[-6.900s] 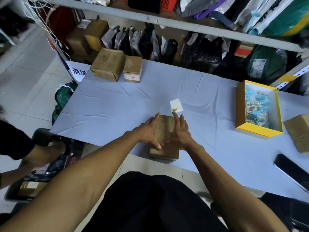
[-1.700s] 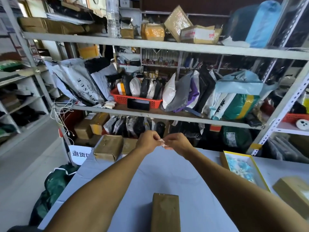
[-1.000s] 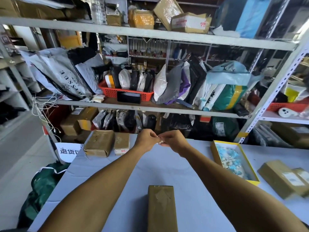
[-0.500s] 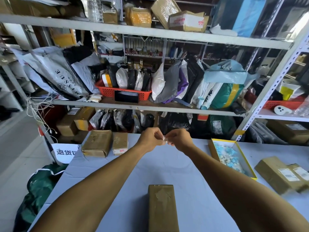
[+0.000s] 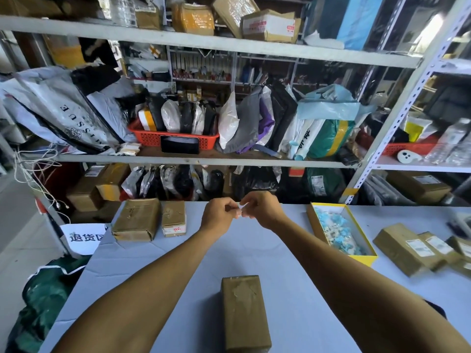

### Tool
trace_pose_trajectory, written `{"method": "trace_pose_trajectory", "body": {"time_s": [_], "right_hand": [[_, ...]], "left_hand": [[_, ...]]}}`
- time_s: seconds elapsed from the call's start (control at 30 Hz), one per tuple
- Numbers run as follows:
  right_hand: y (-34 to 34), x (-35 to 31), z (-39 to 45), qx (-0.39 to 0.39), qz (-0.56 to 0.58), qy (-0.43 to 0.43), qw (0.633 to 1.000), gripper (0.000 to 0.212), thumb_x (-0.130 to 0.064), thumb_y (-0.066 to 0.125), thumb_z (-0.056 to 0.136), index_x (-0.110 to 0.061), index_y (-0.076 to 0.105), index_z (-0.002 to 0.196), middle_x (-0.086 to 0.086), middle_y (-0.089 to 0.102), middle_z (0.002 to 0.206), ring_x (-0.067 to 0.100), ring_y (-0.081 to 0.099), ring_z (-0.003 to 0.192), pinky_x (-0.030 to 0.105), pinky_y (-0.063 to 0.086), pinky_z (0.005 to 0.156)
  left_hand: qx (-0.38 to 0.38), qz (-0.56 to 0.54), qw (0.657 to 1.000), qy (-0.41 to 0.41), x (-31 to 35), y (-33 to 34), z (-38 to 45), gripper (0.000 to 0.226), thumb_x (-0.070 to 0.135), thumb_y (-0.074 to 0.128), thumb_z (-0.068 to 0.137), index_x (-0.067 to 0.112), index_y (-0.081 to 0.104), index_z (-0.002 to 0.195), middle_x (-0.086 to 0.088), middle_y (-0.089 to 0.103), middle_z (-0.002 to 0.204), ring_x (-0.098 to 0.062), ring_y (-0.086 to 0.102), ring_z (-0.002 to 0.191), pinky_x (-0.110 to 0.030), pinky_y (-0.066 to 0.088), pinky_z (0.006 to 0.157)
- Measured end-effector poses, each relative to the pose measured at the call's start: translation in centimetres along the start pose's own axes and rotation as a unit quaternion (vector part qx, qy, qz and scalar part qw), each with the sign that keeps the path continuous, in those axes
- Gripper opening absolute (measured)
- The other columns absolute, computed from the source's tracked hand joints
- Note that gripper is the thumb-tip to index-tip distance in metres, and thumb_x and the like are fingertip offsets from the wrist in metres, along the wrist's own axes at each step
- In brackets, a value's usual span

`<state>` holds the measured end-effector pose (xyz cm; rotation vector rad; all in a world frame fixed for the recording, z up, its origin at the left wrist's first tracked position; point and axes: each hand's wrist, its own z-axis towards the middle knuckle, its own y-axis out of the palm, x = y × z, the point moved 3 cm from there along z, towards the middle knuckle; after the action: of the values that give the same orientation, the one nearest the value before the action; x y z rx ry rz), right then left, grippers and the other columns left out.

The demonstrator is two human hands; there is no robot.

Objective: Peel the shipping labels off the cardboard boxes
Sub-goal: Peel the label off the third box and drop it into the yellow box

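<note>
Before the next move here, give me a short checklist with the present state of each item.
1. Peeled scrap pinched by left hand and right hand: ok.
2. Near box label off, only residue on top: ok.
3. Yellow tray open to take the scrap: ok.
4. Labelled boxes on the right waiting: ok.
5. Scrap fully balled up: cannot tell.

table (image 5: 254, 250) grey cloth | near: cardboard box (image 5: 244, 312) | right: yellow tray (image 5: 314, 226), labelled boxes (image 5: 407, 248)
</note>
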<state>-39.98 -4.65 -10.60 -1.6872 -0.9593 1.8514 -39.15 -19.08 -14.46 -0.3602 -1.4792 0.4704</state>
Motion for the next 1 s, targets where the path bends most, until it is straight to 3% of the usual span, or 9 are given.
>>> {"method": "trace_pose_trajectory", "body": {"time_s": [0.1, 0.2, 0.3, 0.43, 0.6, 0.73, 0.83, 0.93, 1.0], "right_hand": [[0.4, -0.1, -0.5, 0.017, -0.098, 0.025, 0.995, 0.008, -0.017, 0.068, 0.081, -0.022, 0.073, 0.086, 0.002, 0.071, 0.084, 0.021, 0.063, 0.078, 0.025, 0.044, 0.054], [1.3, 0.1, -0.8, 0.033, -0.137, 0.031, 0.990, 0.013, -0.014, 0.061, 0.084, -0.021, 0.073, 0.085, 0.006, 0.069, 0.087, 0.027, 0.062, 0.079, 0.032, 0.049, 0.062], [1.2, 0.8, -1.3, 0.052, -0.141, 0.026, 0.988, 0.012, -0.013, 0.065, 0.085, -0.020, 0.075, 0.084, 0.007, 0.068, 0.092, 0.025, 0.063, 0.079, 0.029, 0.045, 0.059], [0.6, 1.5, -1.9, 0.042, -0.087, 0.057, 0.994, 0.018, -0.009, 0.060, 0.082, -0.018, 0.075, 0.075, 0.007, 0.072, 0.082, 0.025, 0.064, 0.075, 0.029, 0.046, 0.057], [0.2, 1.6, -2.6, 0.025, -0.087, 0.027, 0.996, 0.021, -0.007, 0.057, 0.083, -0.013, 0.075, 0.076, 0.005, 0.070, 0.076, 0.025, 0.062, 0.071, 0.033, 0.049, 0.057], [0.0, 2.1, -3.0, -0.022, -0.106, 0.006, 0.994, 0.011, -0.005, 0.072, 0.081, -0.010, 0.074, 0.091, 0.004, 0.072, 0.089, 0.015, 0.061, 0.074, 0.033, 0.055, 0.065], [-0.2, 2.9, -3.0, 0.004, -0.070, 0.036, 0.997, 0.009, -0.015, 0.078, 0.077, -0.010, 0.071, 0.081, 0.005, 0.071, 0.081, 0.024, 0.065, 0.073, 0.035, 0.055, 0.061], [-0.7, 3.4, -2.8, 0.033, -0.072, 0.027, 0.997, 0.007, -0.020, 0.072, 0.081, -0.015, 0.072, 0.075, 0.003, 0.069, 0.075, 0.024, 0.063, 0.068, 0.034, 0.049, 0.054], [-1.0, 3.1, -2.8, 0.036, -0.087, 0.007, 0.996, 0.009, -0.016, 0.067, 0.086, -0.016, 0.074, 0.081, 0.002, 0.068, 0.077, 0.019, 0.060, 0.066, 0.033, 0.049, 0.055]], "left_hand": [[-0.018, 0.045, 0.999, 0.005, 0.0, 0.7, -0.4, 0.007, 0.012, 0.070, 0.084, 0.017, 0.074, 0.080, -0.004, 0.073, 0.081, -0.022, 0.067, 0.083, -0.027, 0.049, 0.071], [-0.018, 0.055, 0.998, 0.008, 0.0, 1.0, -0.8, 0.011, 0.013, 0.067, 0.087, 0.015, 0.077, 0.082, -0.004, 0.074, 0.085, -0.021, 0.065, 0.086, -0.026, 0.046, 0.071], [-0.039, 0.061, 0.997, 0.031, 0.1, 1.4, -1.2, 0.009, 0.016, 0.070, 0.088, 0.013, 0.078, 0.092, -0.004, 0.075, 0.093, -0.017, 0.066, 0.089, -0.025, 0.046, 0.076], [-0.027, 0.080, 0.995, 0.049, 0.2, 1.7, -1.2, 0.009, 0.032, 0.078, 0.079, 0.024, 0.077, 0.083, 0.004, 0.074, 0.085, -0.016, 0.065, 0.089, -0.036, 0.056, 0.079], [-0.002, 0.129, 0.990, 0.057, 0.8, 2.0, -1.6, 0.015, 0.037, 0.077, 0.080, 0.022, 0.078, 0.083, 0.001, 0.070, 0.093, -0.015, 0.055, 0.099, -0.026, 0.041, 0.072], [-0.015, 0.093, 0.995, 0.014, 1.2, 2.4, -1.3, 0.015, 0.035, 0.076, 0.079, 0.022, 0.074, 0.073, 0.004, 0.072, 0.079, -0.018, 0.063, 0.086, -0.029, 0.047, 0.068], [-0.064, 0.055, 0.996, 0.006, 2.0, 2.8, -1.4, 0.017, 0.034, 0.075, 0.081, 0.022, 0.073, 0.068, 0.004, 0.072, 0.072, -0.018, 0.066, 0.076, -0.033, 0.052, 0.067], [-0.111, 0.024, 0.993, 0.018, 2.4, 2.5, -1.1, 0.009, 0.034, 0.079, 0.077, 0.027, 0.075, 0.073, 0.006, 0.074, 0.078, -0.018, 0.069, 0.085, -0.041, 0.056, 0.081], [-0.113, 0.018, 0.993, 0.011, 2.8, 2.1, -1.0, 0.008, 0.030, 0.079, 0.079, 0.025, 0.073, 0.077, 0.002, 0.073, 0.082, -0.019, 0.068, 0.088, -0.037, 0.055, 0.080]]}}
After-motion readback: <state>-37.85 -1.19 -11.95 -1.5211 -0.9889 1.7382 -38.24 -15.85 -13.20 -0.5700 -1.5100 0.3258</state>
